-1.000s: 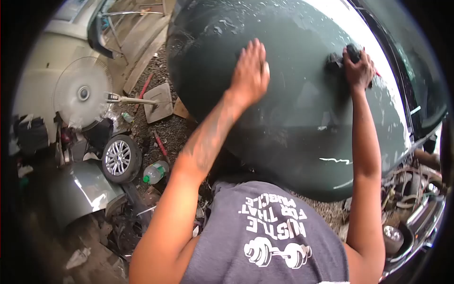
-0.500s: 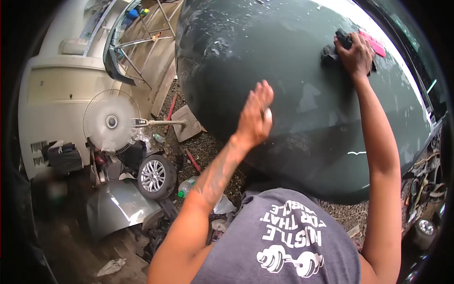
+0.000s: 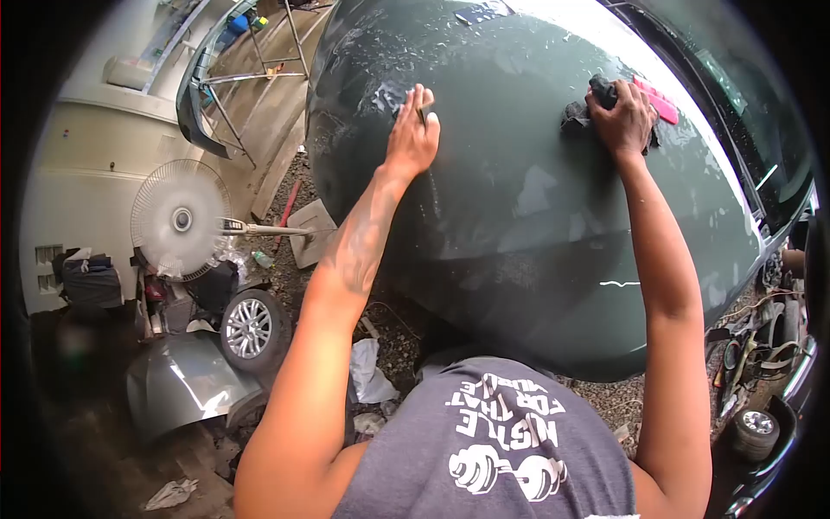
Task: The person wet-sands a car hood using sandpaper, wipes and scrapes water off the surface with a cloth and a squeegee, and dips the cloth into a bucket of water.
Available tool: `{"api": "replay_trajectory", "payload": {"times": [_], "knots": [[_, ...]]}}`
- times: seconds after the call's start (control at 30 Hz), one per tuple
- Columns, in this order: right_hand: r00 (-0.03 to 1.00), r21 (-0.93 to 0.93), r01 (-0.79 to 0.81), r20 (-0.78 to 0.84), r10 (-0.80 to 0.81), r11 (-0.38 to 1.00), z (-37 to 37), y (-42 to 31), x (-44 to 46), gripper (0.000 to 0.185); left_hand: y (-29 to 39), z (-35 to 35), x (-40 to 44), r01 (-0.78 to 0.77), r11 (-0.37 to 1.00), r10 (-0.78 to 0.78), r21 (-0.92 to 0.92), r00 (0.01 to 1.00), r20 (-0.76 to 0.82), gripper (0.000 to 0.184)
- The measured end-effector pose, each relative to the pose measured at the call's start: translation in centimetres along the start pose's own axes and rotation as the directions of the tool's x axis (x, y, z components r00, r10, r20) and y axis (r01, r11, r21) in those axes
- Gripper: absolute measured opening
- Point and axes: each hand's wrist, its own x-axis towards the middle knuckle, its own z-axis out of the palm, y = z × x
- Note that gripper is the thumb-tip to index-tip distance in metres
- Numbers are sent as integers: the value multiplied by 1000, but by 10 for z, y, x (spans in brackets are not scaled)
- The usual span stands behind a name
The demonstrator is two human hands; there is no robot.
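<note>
A dark green car hood (image 3: 501, 199) fills the middle of the head view, with wet streaks and water drops on its far left part. My left hand (image 3: 413, 134) is over that wet part, its fingers stretched out and close together. A small dark edge shows at the fingers; I cannot make out what it is. At the upper right my right hand (image 3: 624, 119) is closed on a crumpled black cloth (image 3: 577, 117), which rests on the hood. Touching or just behind the cloth lies a flat pink block (image 3: 655, 99).
A dark sheet (image 3: 484, 11) lies on the hood's far edge. On the left are a standing fan (image 3: 181, 220), a wheel (image 3: 251, 329), a loose grey body panel (image 3: 186, 381) and a metal stand (image 3: 255, 78). Car parts and another wheel (image 3: 756, 432) are at the right.
My left hand has moved forward and left across the hood to the wet part. My right hand stays on the cloth beside the pink block. The view has shifted slightly.
</note>
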Motion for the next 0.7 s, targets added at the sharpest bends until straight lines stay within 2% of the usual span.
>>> {"api": "replay_trajectory", "payload": {"times": [0.03,0.07,0.1,0.13,0.17,0.23,0.27,0.3,0.37,0.4,0.43,0.47,0.5,0.53,0.57,0.6,0.63,0.67,0.7], "knots": [[999,22,45,24,-45,999,-1,6,2,50,6,5,-1,9,999,-7,49,1000,-30,56],[978,10,146,152,-146,989,-8,16,10,48,11,8,-4,42,994,-34,99,996,-78,56],[930,89,269,235,-283,959,-18,31,19,48,41,3,-36,2,994,5,113,998,-58,57],[893,115,325,288,-345,939,-24,50,28,47,69,-2,-70,-38,993,41,108,999,-26,58],[853,140,377,333,-402,916,-28,62,39,47,93,-4,-99,-20,999,21,-27,998,60,59],[769,97,428,485,-418,899,-44,66,55,54,92,-11,-101,-22,995,34,-93,991,129,59],[735,124,455,507,-450,882,-48,64,65,54,80,-8,-85,-33,996,37,-78,998,51,57],[756,160,415,487,-437,896,-49,64,75,62,55,-6,-52,-46,998,45,-53,999,-28,55],[882,373,46,421,-213,927,-22,79,91,70,29,9,-9,21,1000,-20,7,991,-132,53],[848,498,-261,528,-50,827,8,110,106,70,29,20,-6,43,997,-31,68,985,-172,53],[732,663,-668,666,143,337,-15,86,97,69,38,15,-9,67,989,-38,132,977,-209,53],[618,545,-768,769,163,337,-8,95,103,66,60,13,-40,35,953,-2,301,994,-107,54],[492,418,-847,850,188,328,10,122,112,64,85,9,-75,-18,991,28,134,997,-75,55],[678,484,-464,733,-54,742,31,162,114,59,102,11,-104,-39,998,41,45,999,-25,56],[696,425,76,625,-353,902,45,189,114,54,109,14,-117,-61,997,63,-50,998,25,56],[613,320,-326,788,-59,890,41,175,122,56,99,12,-102,-62,995,64,-82,998,20,56],[615,319,-318,786,-62,893,29,164,127,56,80,7,-74,-57,992,58,-116,998,8,55],[515,252,-387,857,-19,887,16,150,134,56,60,5,-41,-27,994,24,-103,999,-31,55],[405,175,-448,914,25,877,6,143,135,55,31,21,-7,-14,997,22,82,996,-91,55]]}}
